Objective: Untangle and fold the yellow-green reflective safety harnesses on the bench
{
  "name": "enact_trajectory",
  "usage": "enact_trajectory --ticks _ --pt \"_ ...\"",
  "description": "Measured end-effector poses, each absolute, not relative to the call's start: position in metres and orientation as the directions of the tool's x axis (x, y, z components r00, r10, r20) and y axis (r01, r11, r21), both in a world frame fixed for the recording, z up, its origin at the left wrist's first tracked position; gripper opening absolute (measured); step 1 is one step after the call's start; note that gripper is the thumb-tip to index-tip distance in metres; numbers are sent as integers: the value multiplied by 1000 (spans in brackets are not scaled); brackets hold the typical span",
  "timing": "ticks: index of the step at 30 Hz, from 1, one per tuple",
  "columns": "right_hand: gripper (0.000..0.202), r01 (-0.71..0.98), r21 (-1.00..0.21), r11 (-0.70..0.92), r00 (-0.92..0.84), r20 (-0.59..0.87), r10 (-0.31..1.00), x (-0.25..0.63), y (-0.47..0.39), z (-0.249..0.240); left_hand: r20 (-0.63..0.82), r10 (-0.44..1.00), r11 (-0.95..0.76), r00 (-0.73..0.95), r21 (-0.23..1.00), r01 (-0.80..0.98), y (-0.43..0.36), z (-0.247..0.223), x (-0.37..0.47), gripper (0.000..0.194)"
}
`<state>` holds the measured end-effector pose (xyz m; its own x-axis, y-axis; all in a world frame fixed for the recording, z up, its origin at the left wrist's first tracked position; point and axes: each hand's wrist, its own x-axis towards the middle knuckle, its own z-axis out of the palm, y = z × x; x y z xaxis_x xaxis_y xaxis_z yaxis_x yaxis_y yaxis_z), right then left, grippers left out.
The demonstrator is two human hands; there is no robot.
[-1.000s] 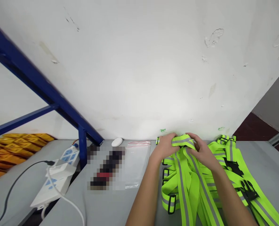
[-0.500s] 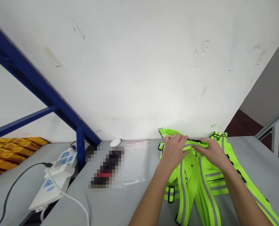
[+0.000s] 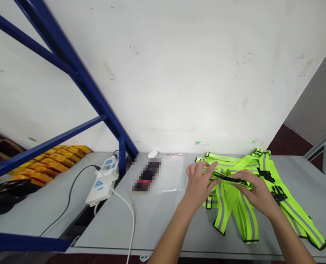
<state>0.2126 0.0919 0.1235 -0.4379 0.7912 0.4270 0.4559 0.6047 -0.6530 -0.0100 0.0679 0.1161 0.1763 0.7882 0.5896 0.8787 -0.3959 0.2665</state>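
Observation:
Between my hands is a neon-yellow reflective strap vest [image 3: 222, 171], folded together, with a dark edge showing along its top. My left hand [image 3: 199, 180] grips its left end, fingers bent over it. At the other end my right hand [image 3: 257, 190] pinches the bundle between thumb and fingers. Loose grey-striped straps [image 3: 244, 212] with black buckles hang or lie below the hands; which belong to the held vest I cannot tell. More reflective strap vests [image 3: 295, 212] spread to the right on the grey table [image 3: 157, 227], with black clips.
Clear zip bags [image 3: 173, 174] lie left of the hands beside a pixelated item [image 3: 147, 178] and a white round object [image 3: 152, 154]. Further left are a blue metal frame [image 3: 96, 97], a white power strip [image 3: 103, 183] with cables, and yellow-orange packets [image 3: 55, 159].
The view has shifted left and back, showing the table's front edge. My hands stay on the vest, which now looks more tightly bunched, and its dark edge shows more.

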Motion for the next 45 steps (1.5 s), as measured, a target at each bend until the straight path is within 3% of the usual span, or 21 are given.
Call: enact_trajectory --ticks 4,6,12,15,19,23,27,32,35,39,42,45 --pt "19 523 -652 549 -478 308 822 213 87 132 480 816 -503 321 319 803 60 129 -15 19" --pt "22 597 -599 534 -462 287 839 210 87 133 465 813 -529 350 339 778 59 128 -17 17" --pt "22 753 -184 631 -557 332 761 179 85 148 563 735 -572 377 218 790 62 125 -23 20" --pt "14 724 -72 686 -641 298 708 159 86 158 575 740 -569 349 260 780 64 127 -35 19" --pt "18 636 -82 768 -729 261 632 145 91 158 450 850 -498 274 517 696 64 130 -61 22" --pt "22 671 -60 739 -676 360 643 143 101 144 187 972 -235 143 788 569 59 132 -81 30" --pt "27 721 -51 691 -614 415 672 139 108 133 63 997 -32 -36 824 566 56 130 -80 32" --pt "30 716 -87 692 -606 414 679 139 107 133 57 992 14 -115 844 536 54 128 -60 28" --pt "30 713 -150 685 -582 418 697 147 104 134 132 984 -50 -117 846 530 51 128 -44 27" --pt "29 703 -295 647 -532 385 754 161 104 138 463 843 -125 -273 663 738 46 125 -22 34" --pt "28 690 -349 634 -506 395 767 169 106 140 735 603 -143 -310 482 865 41 120 -6 14" --pt "28 668 -356 653 -523 400 753 173 108 141 799 548 -227 -249 429 875 40 116 8 4"
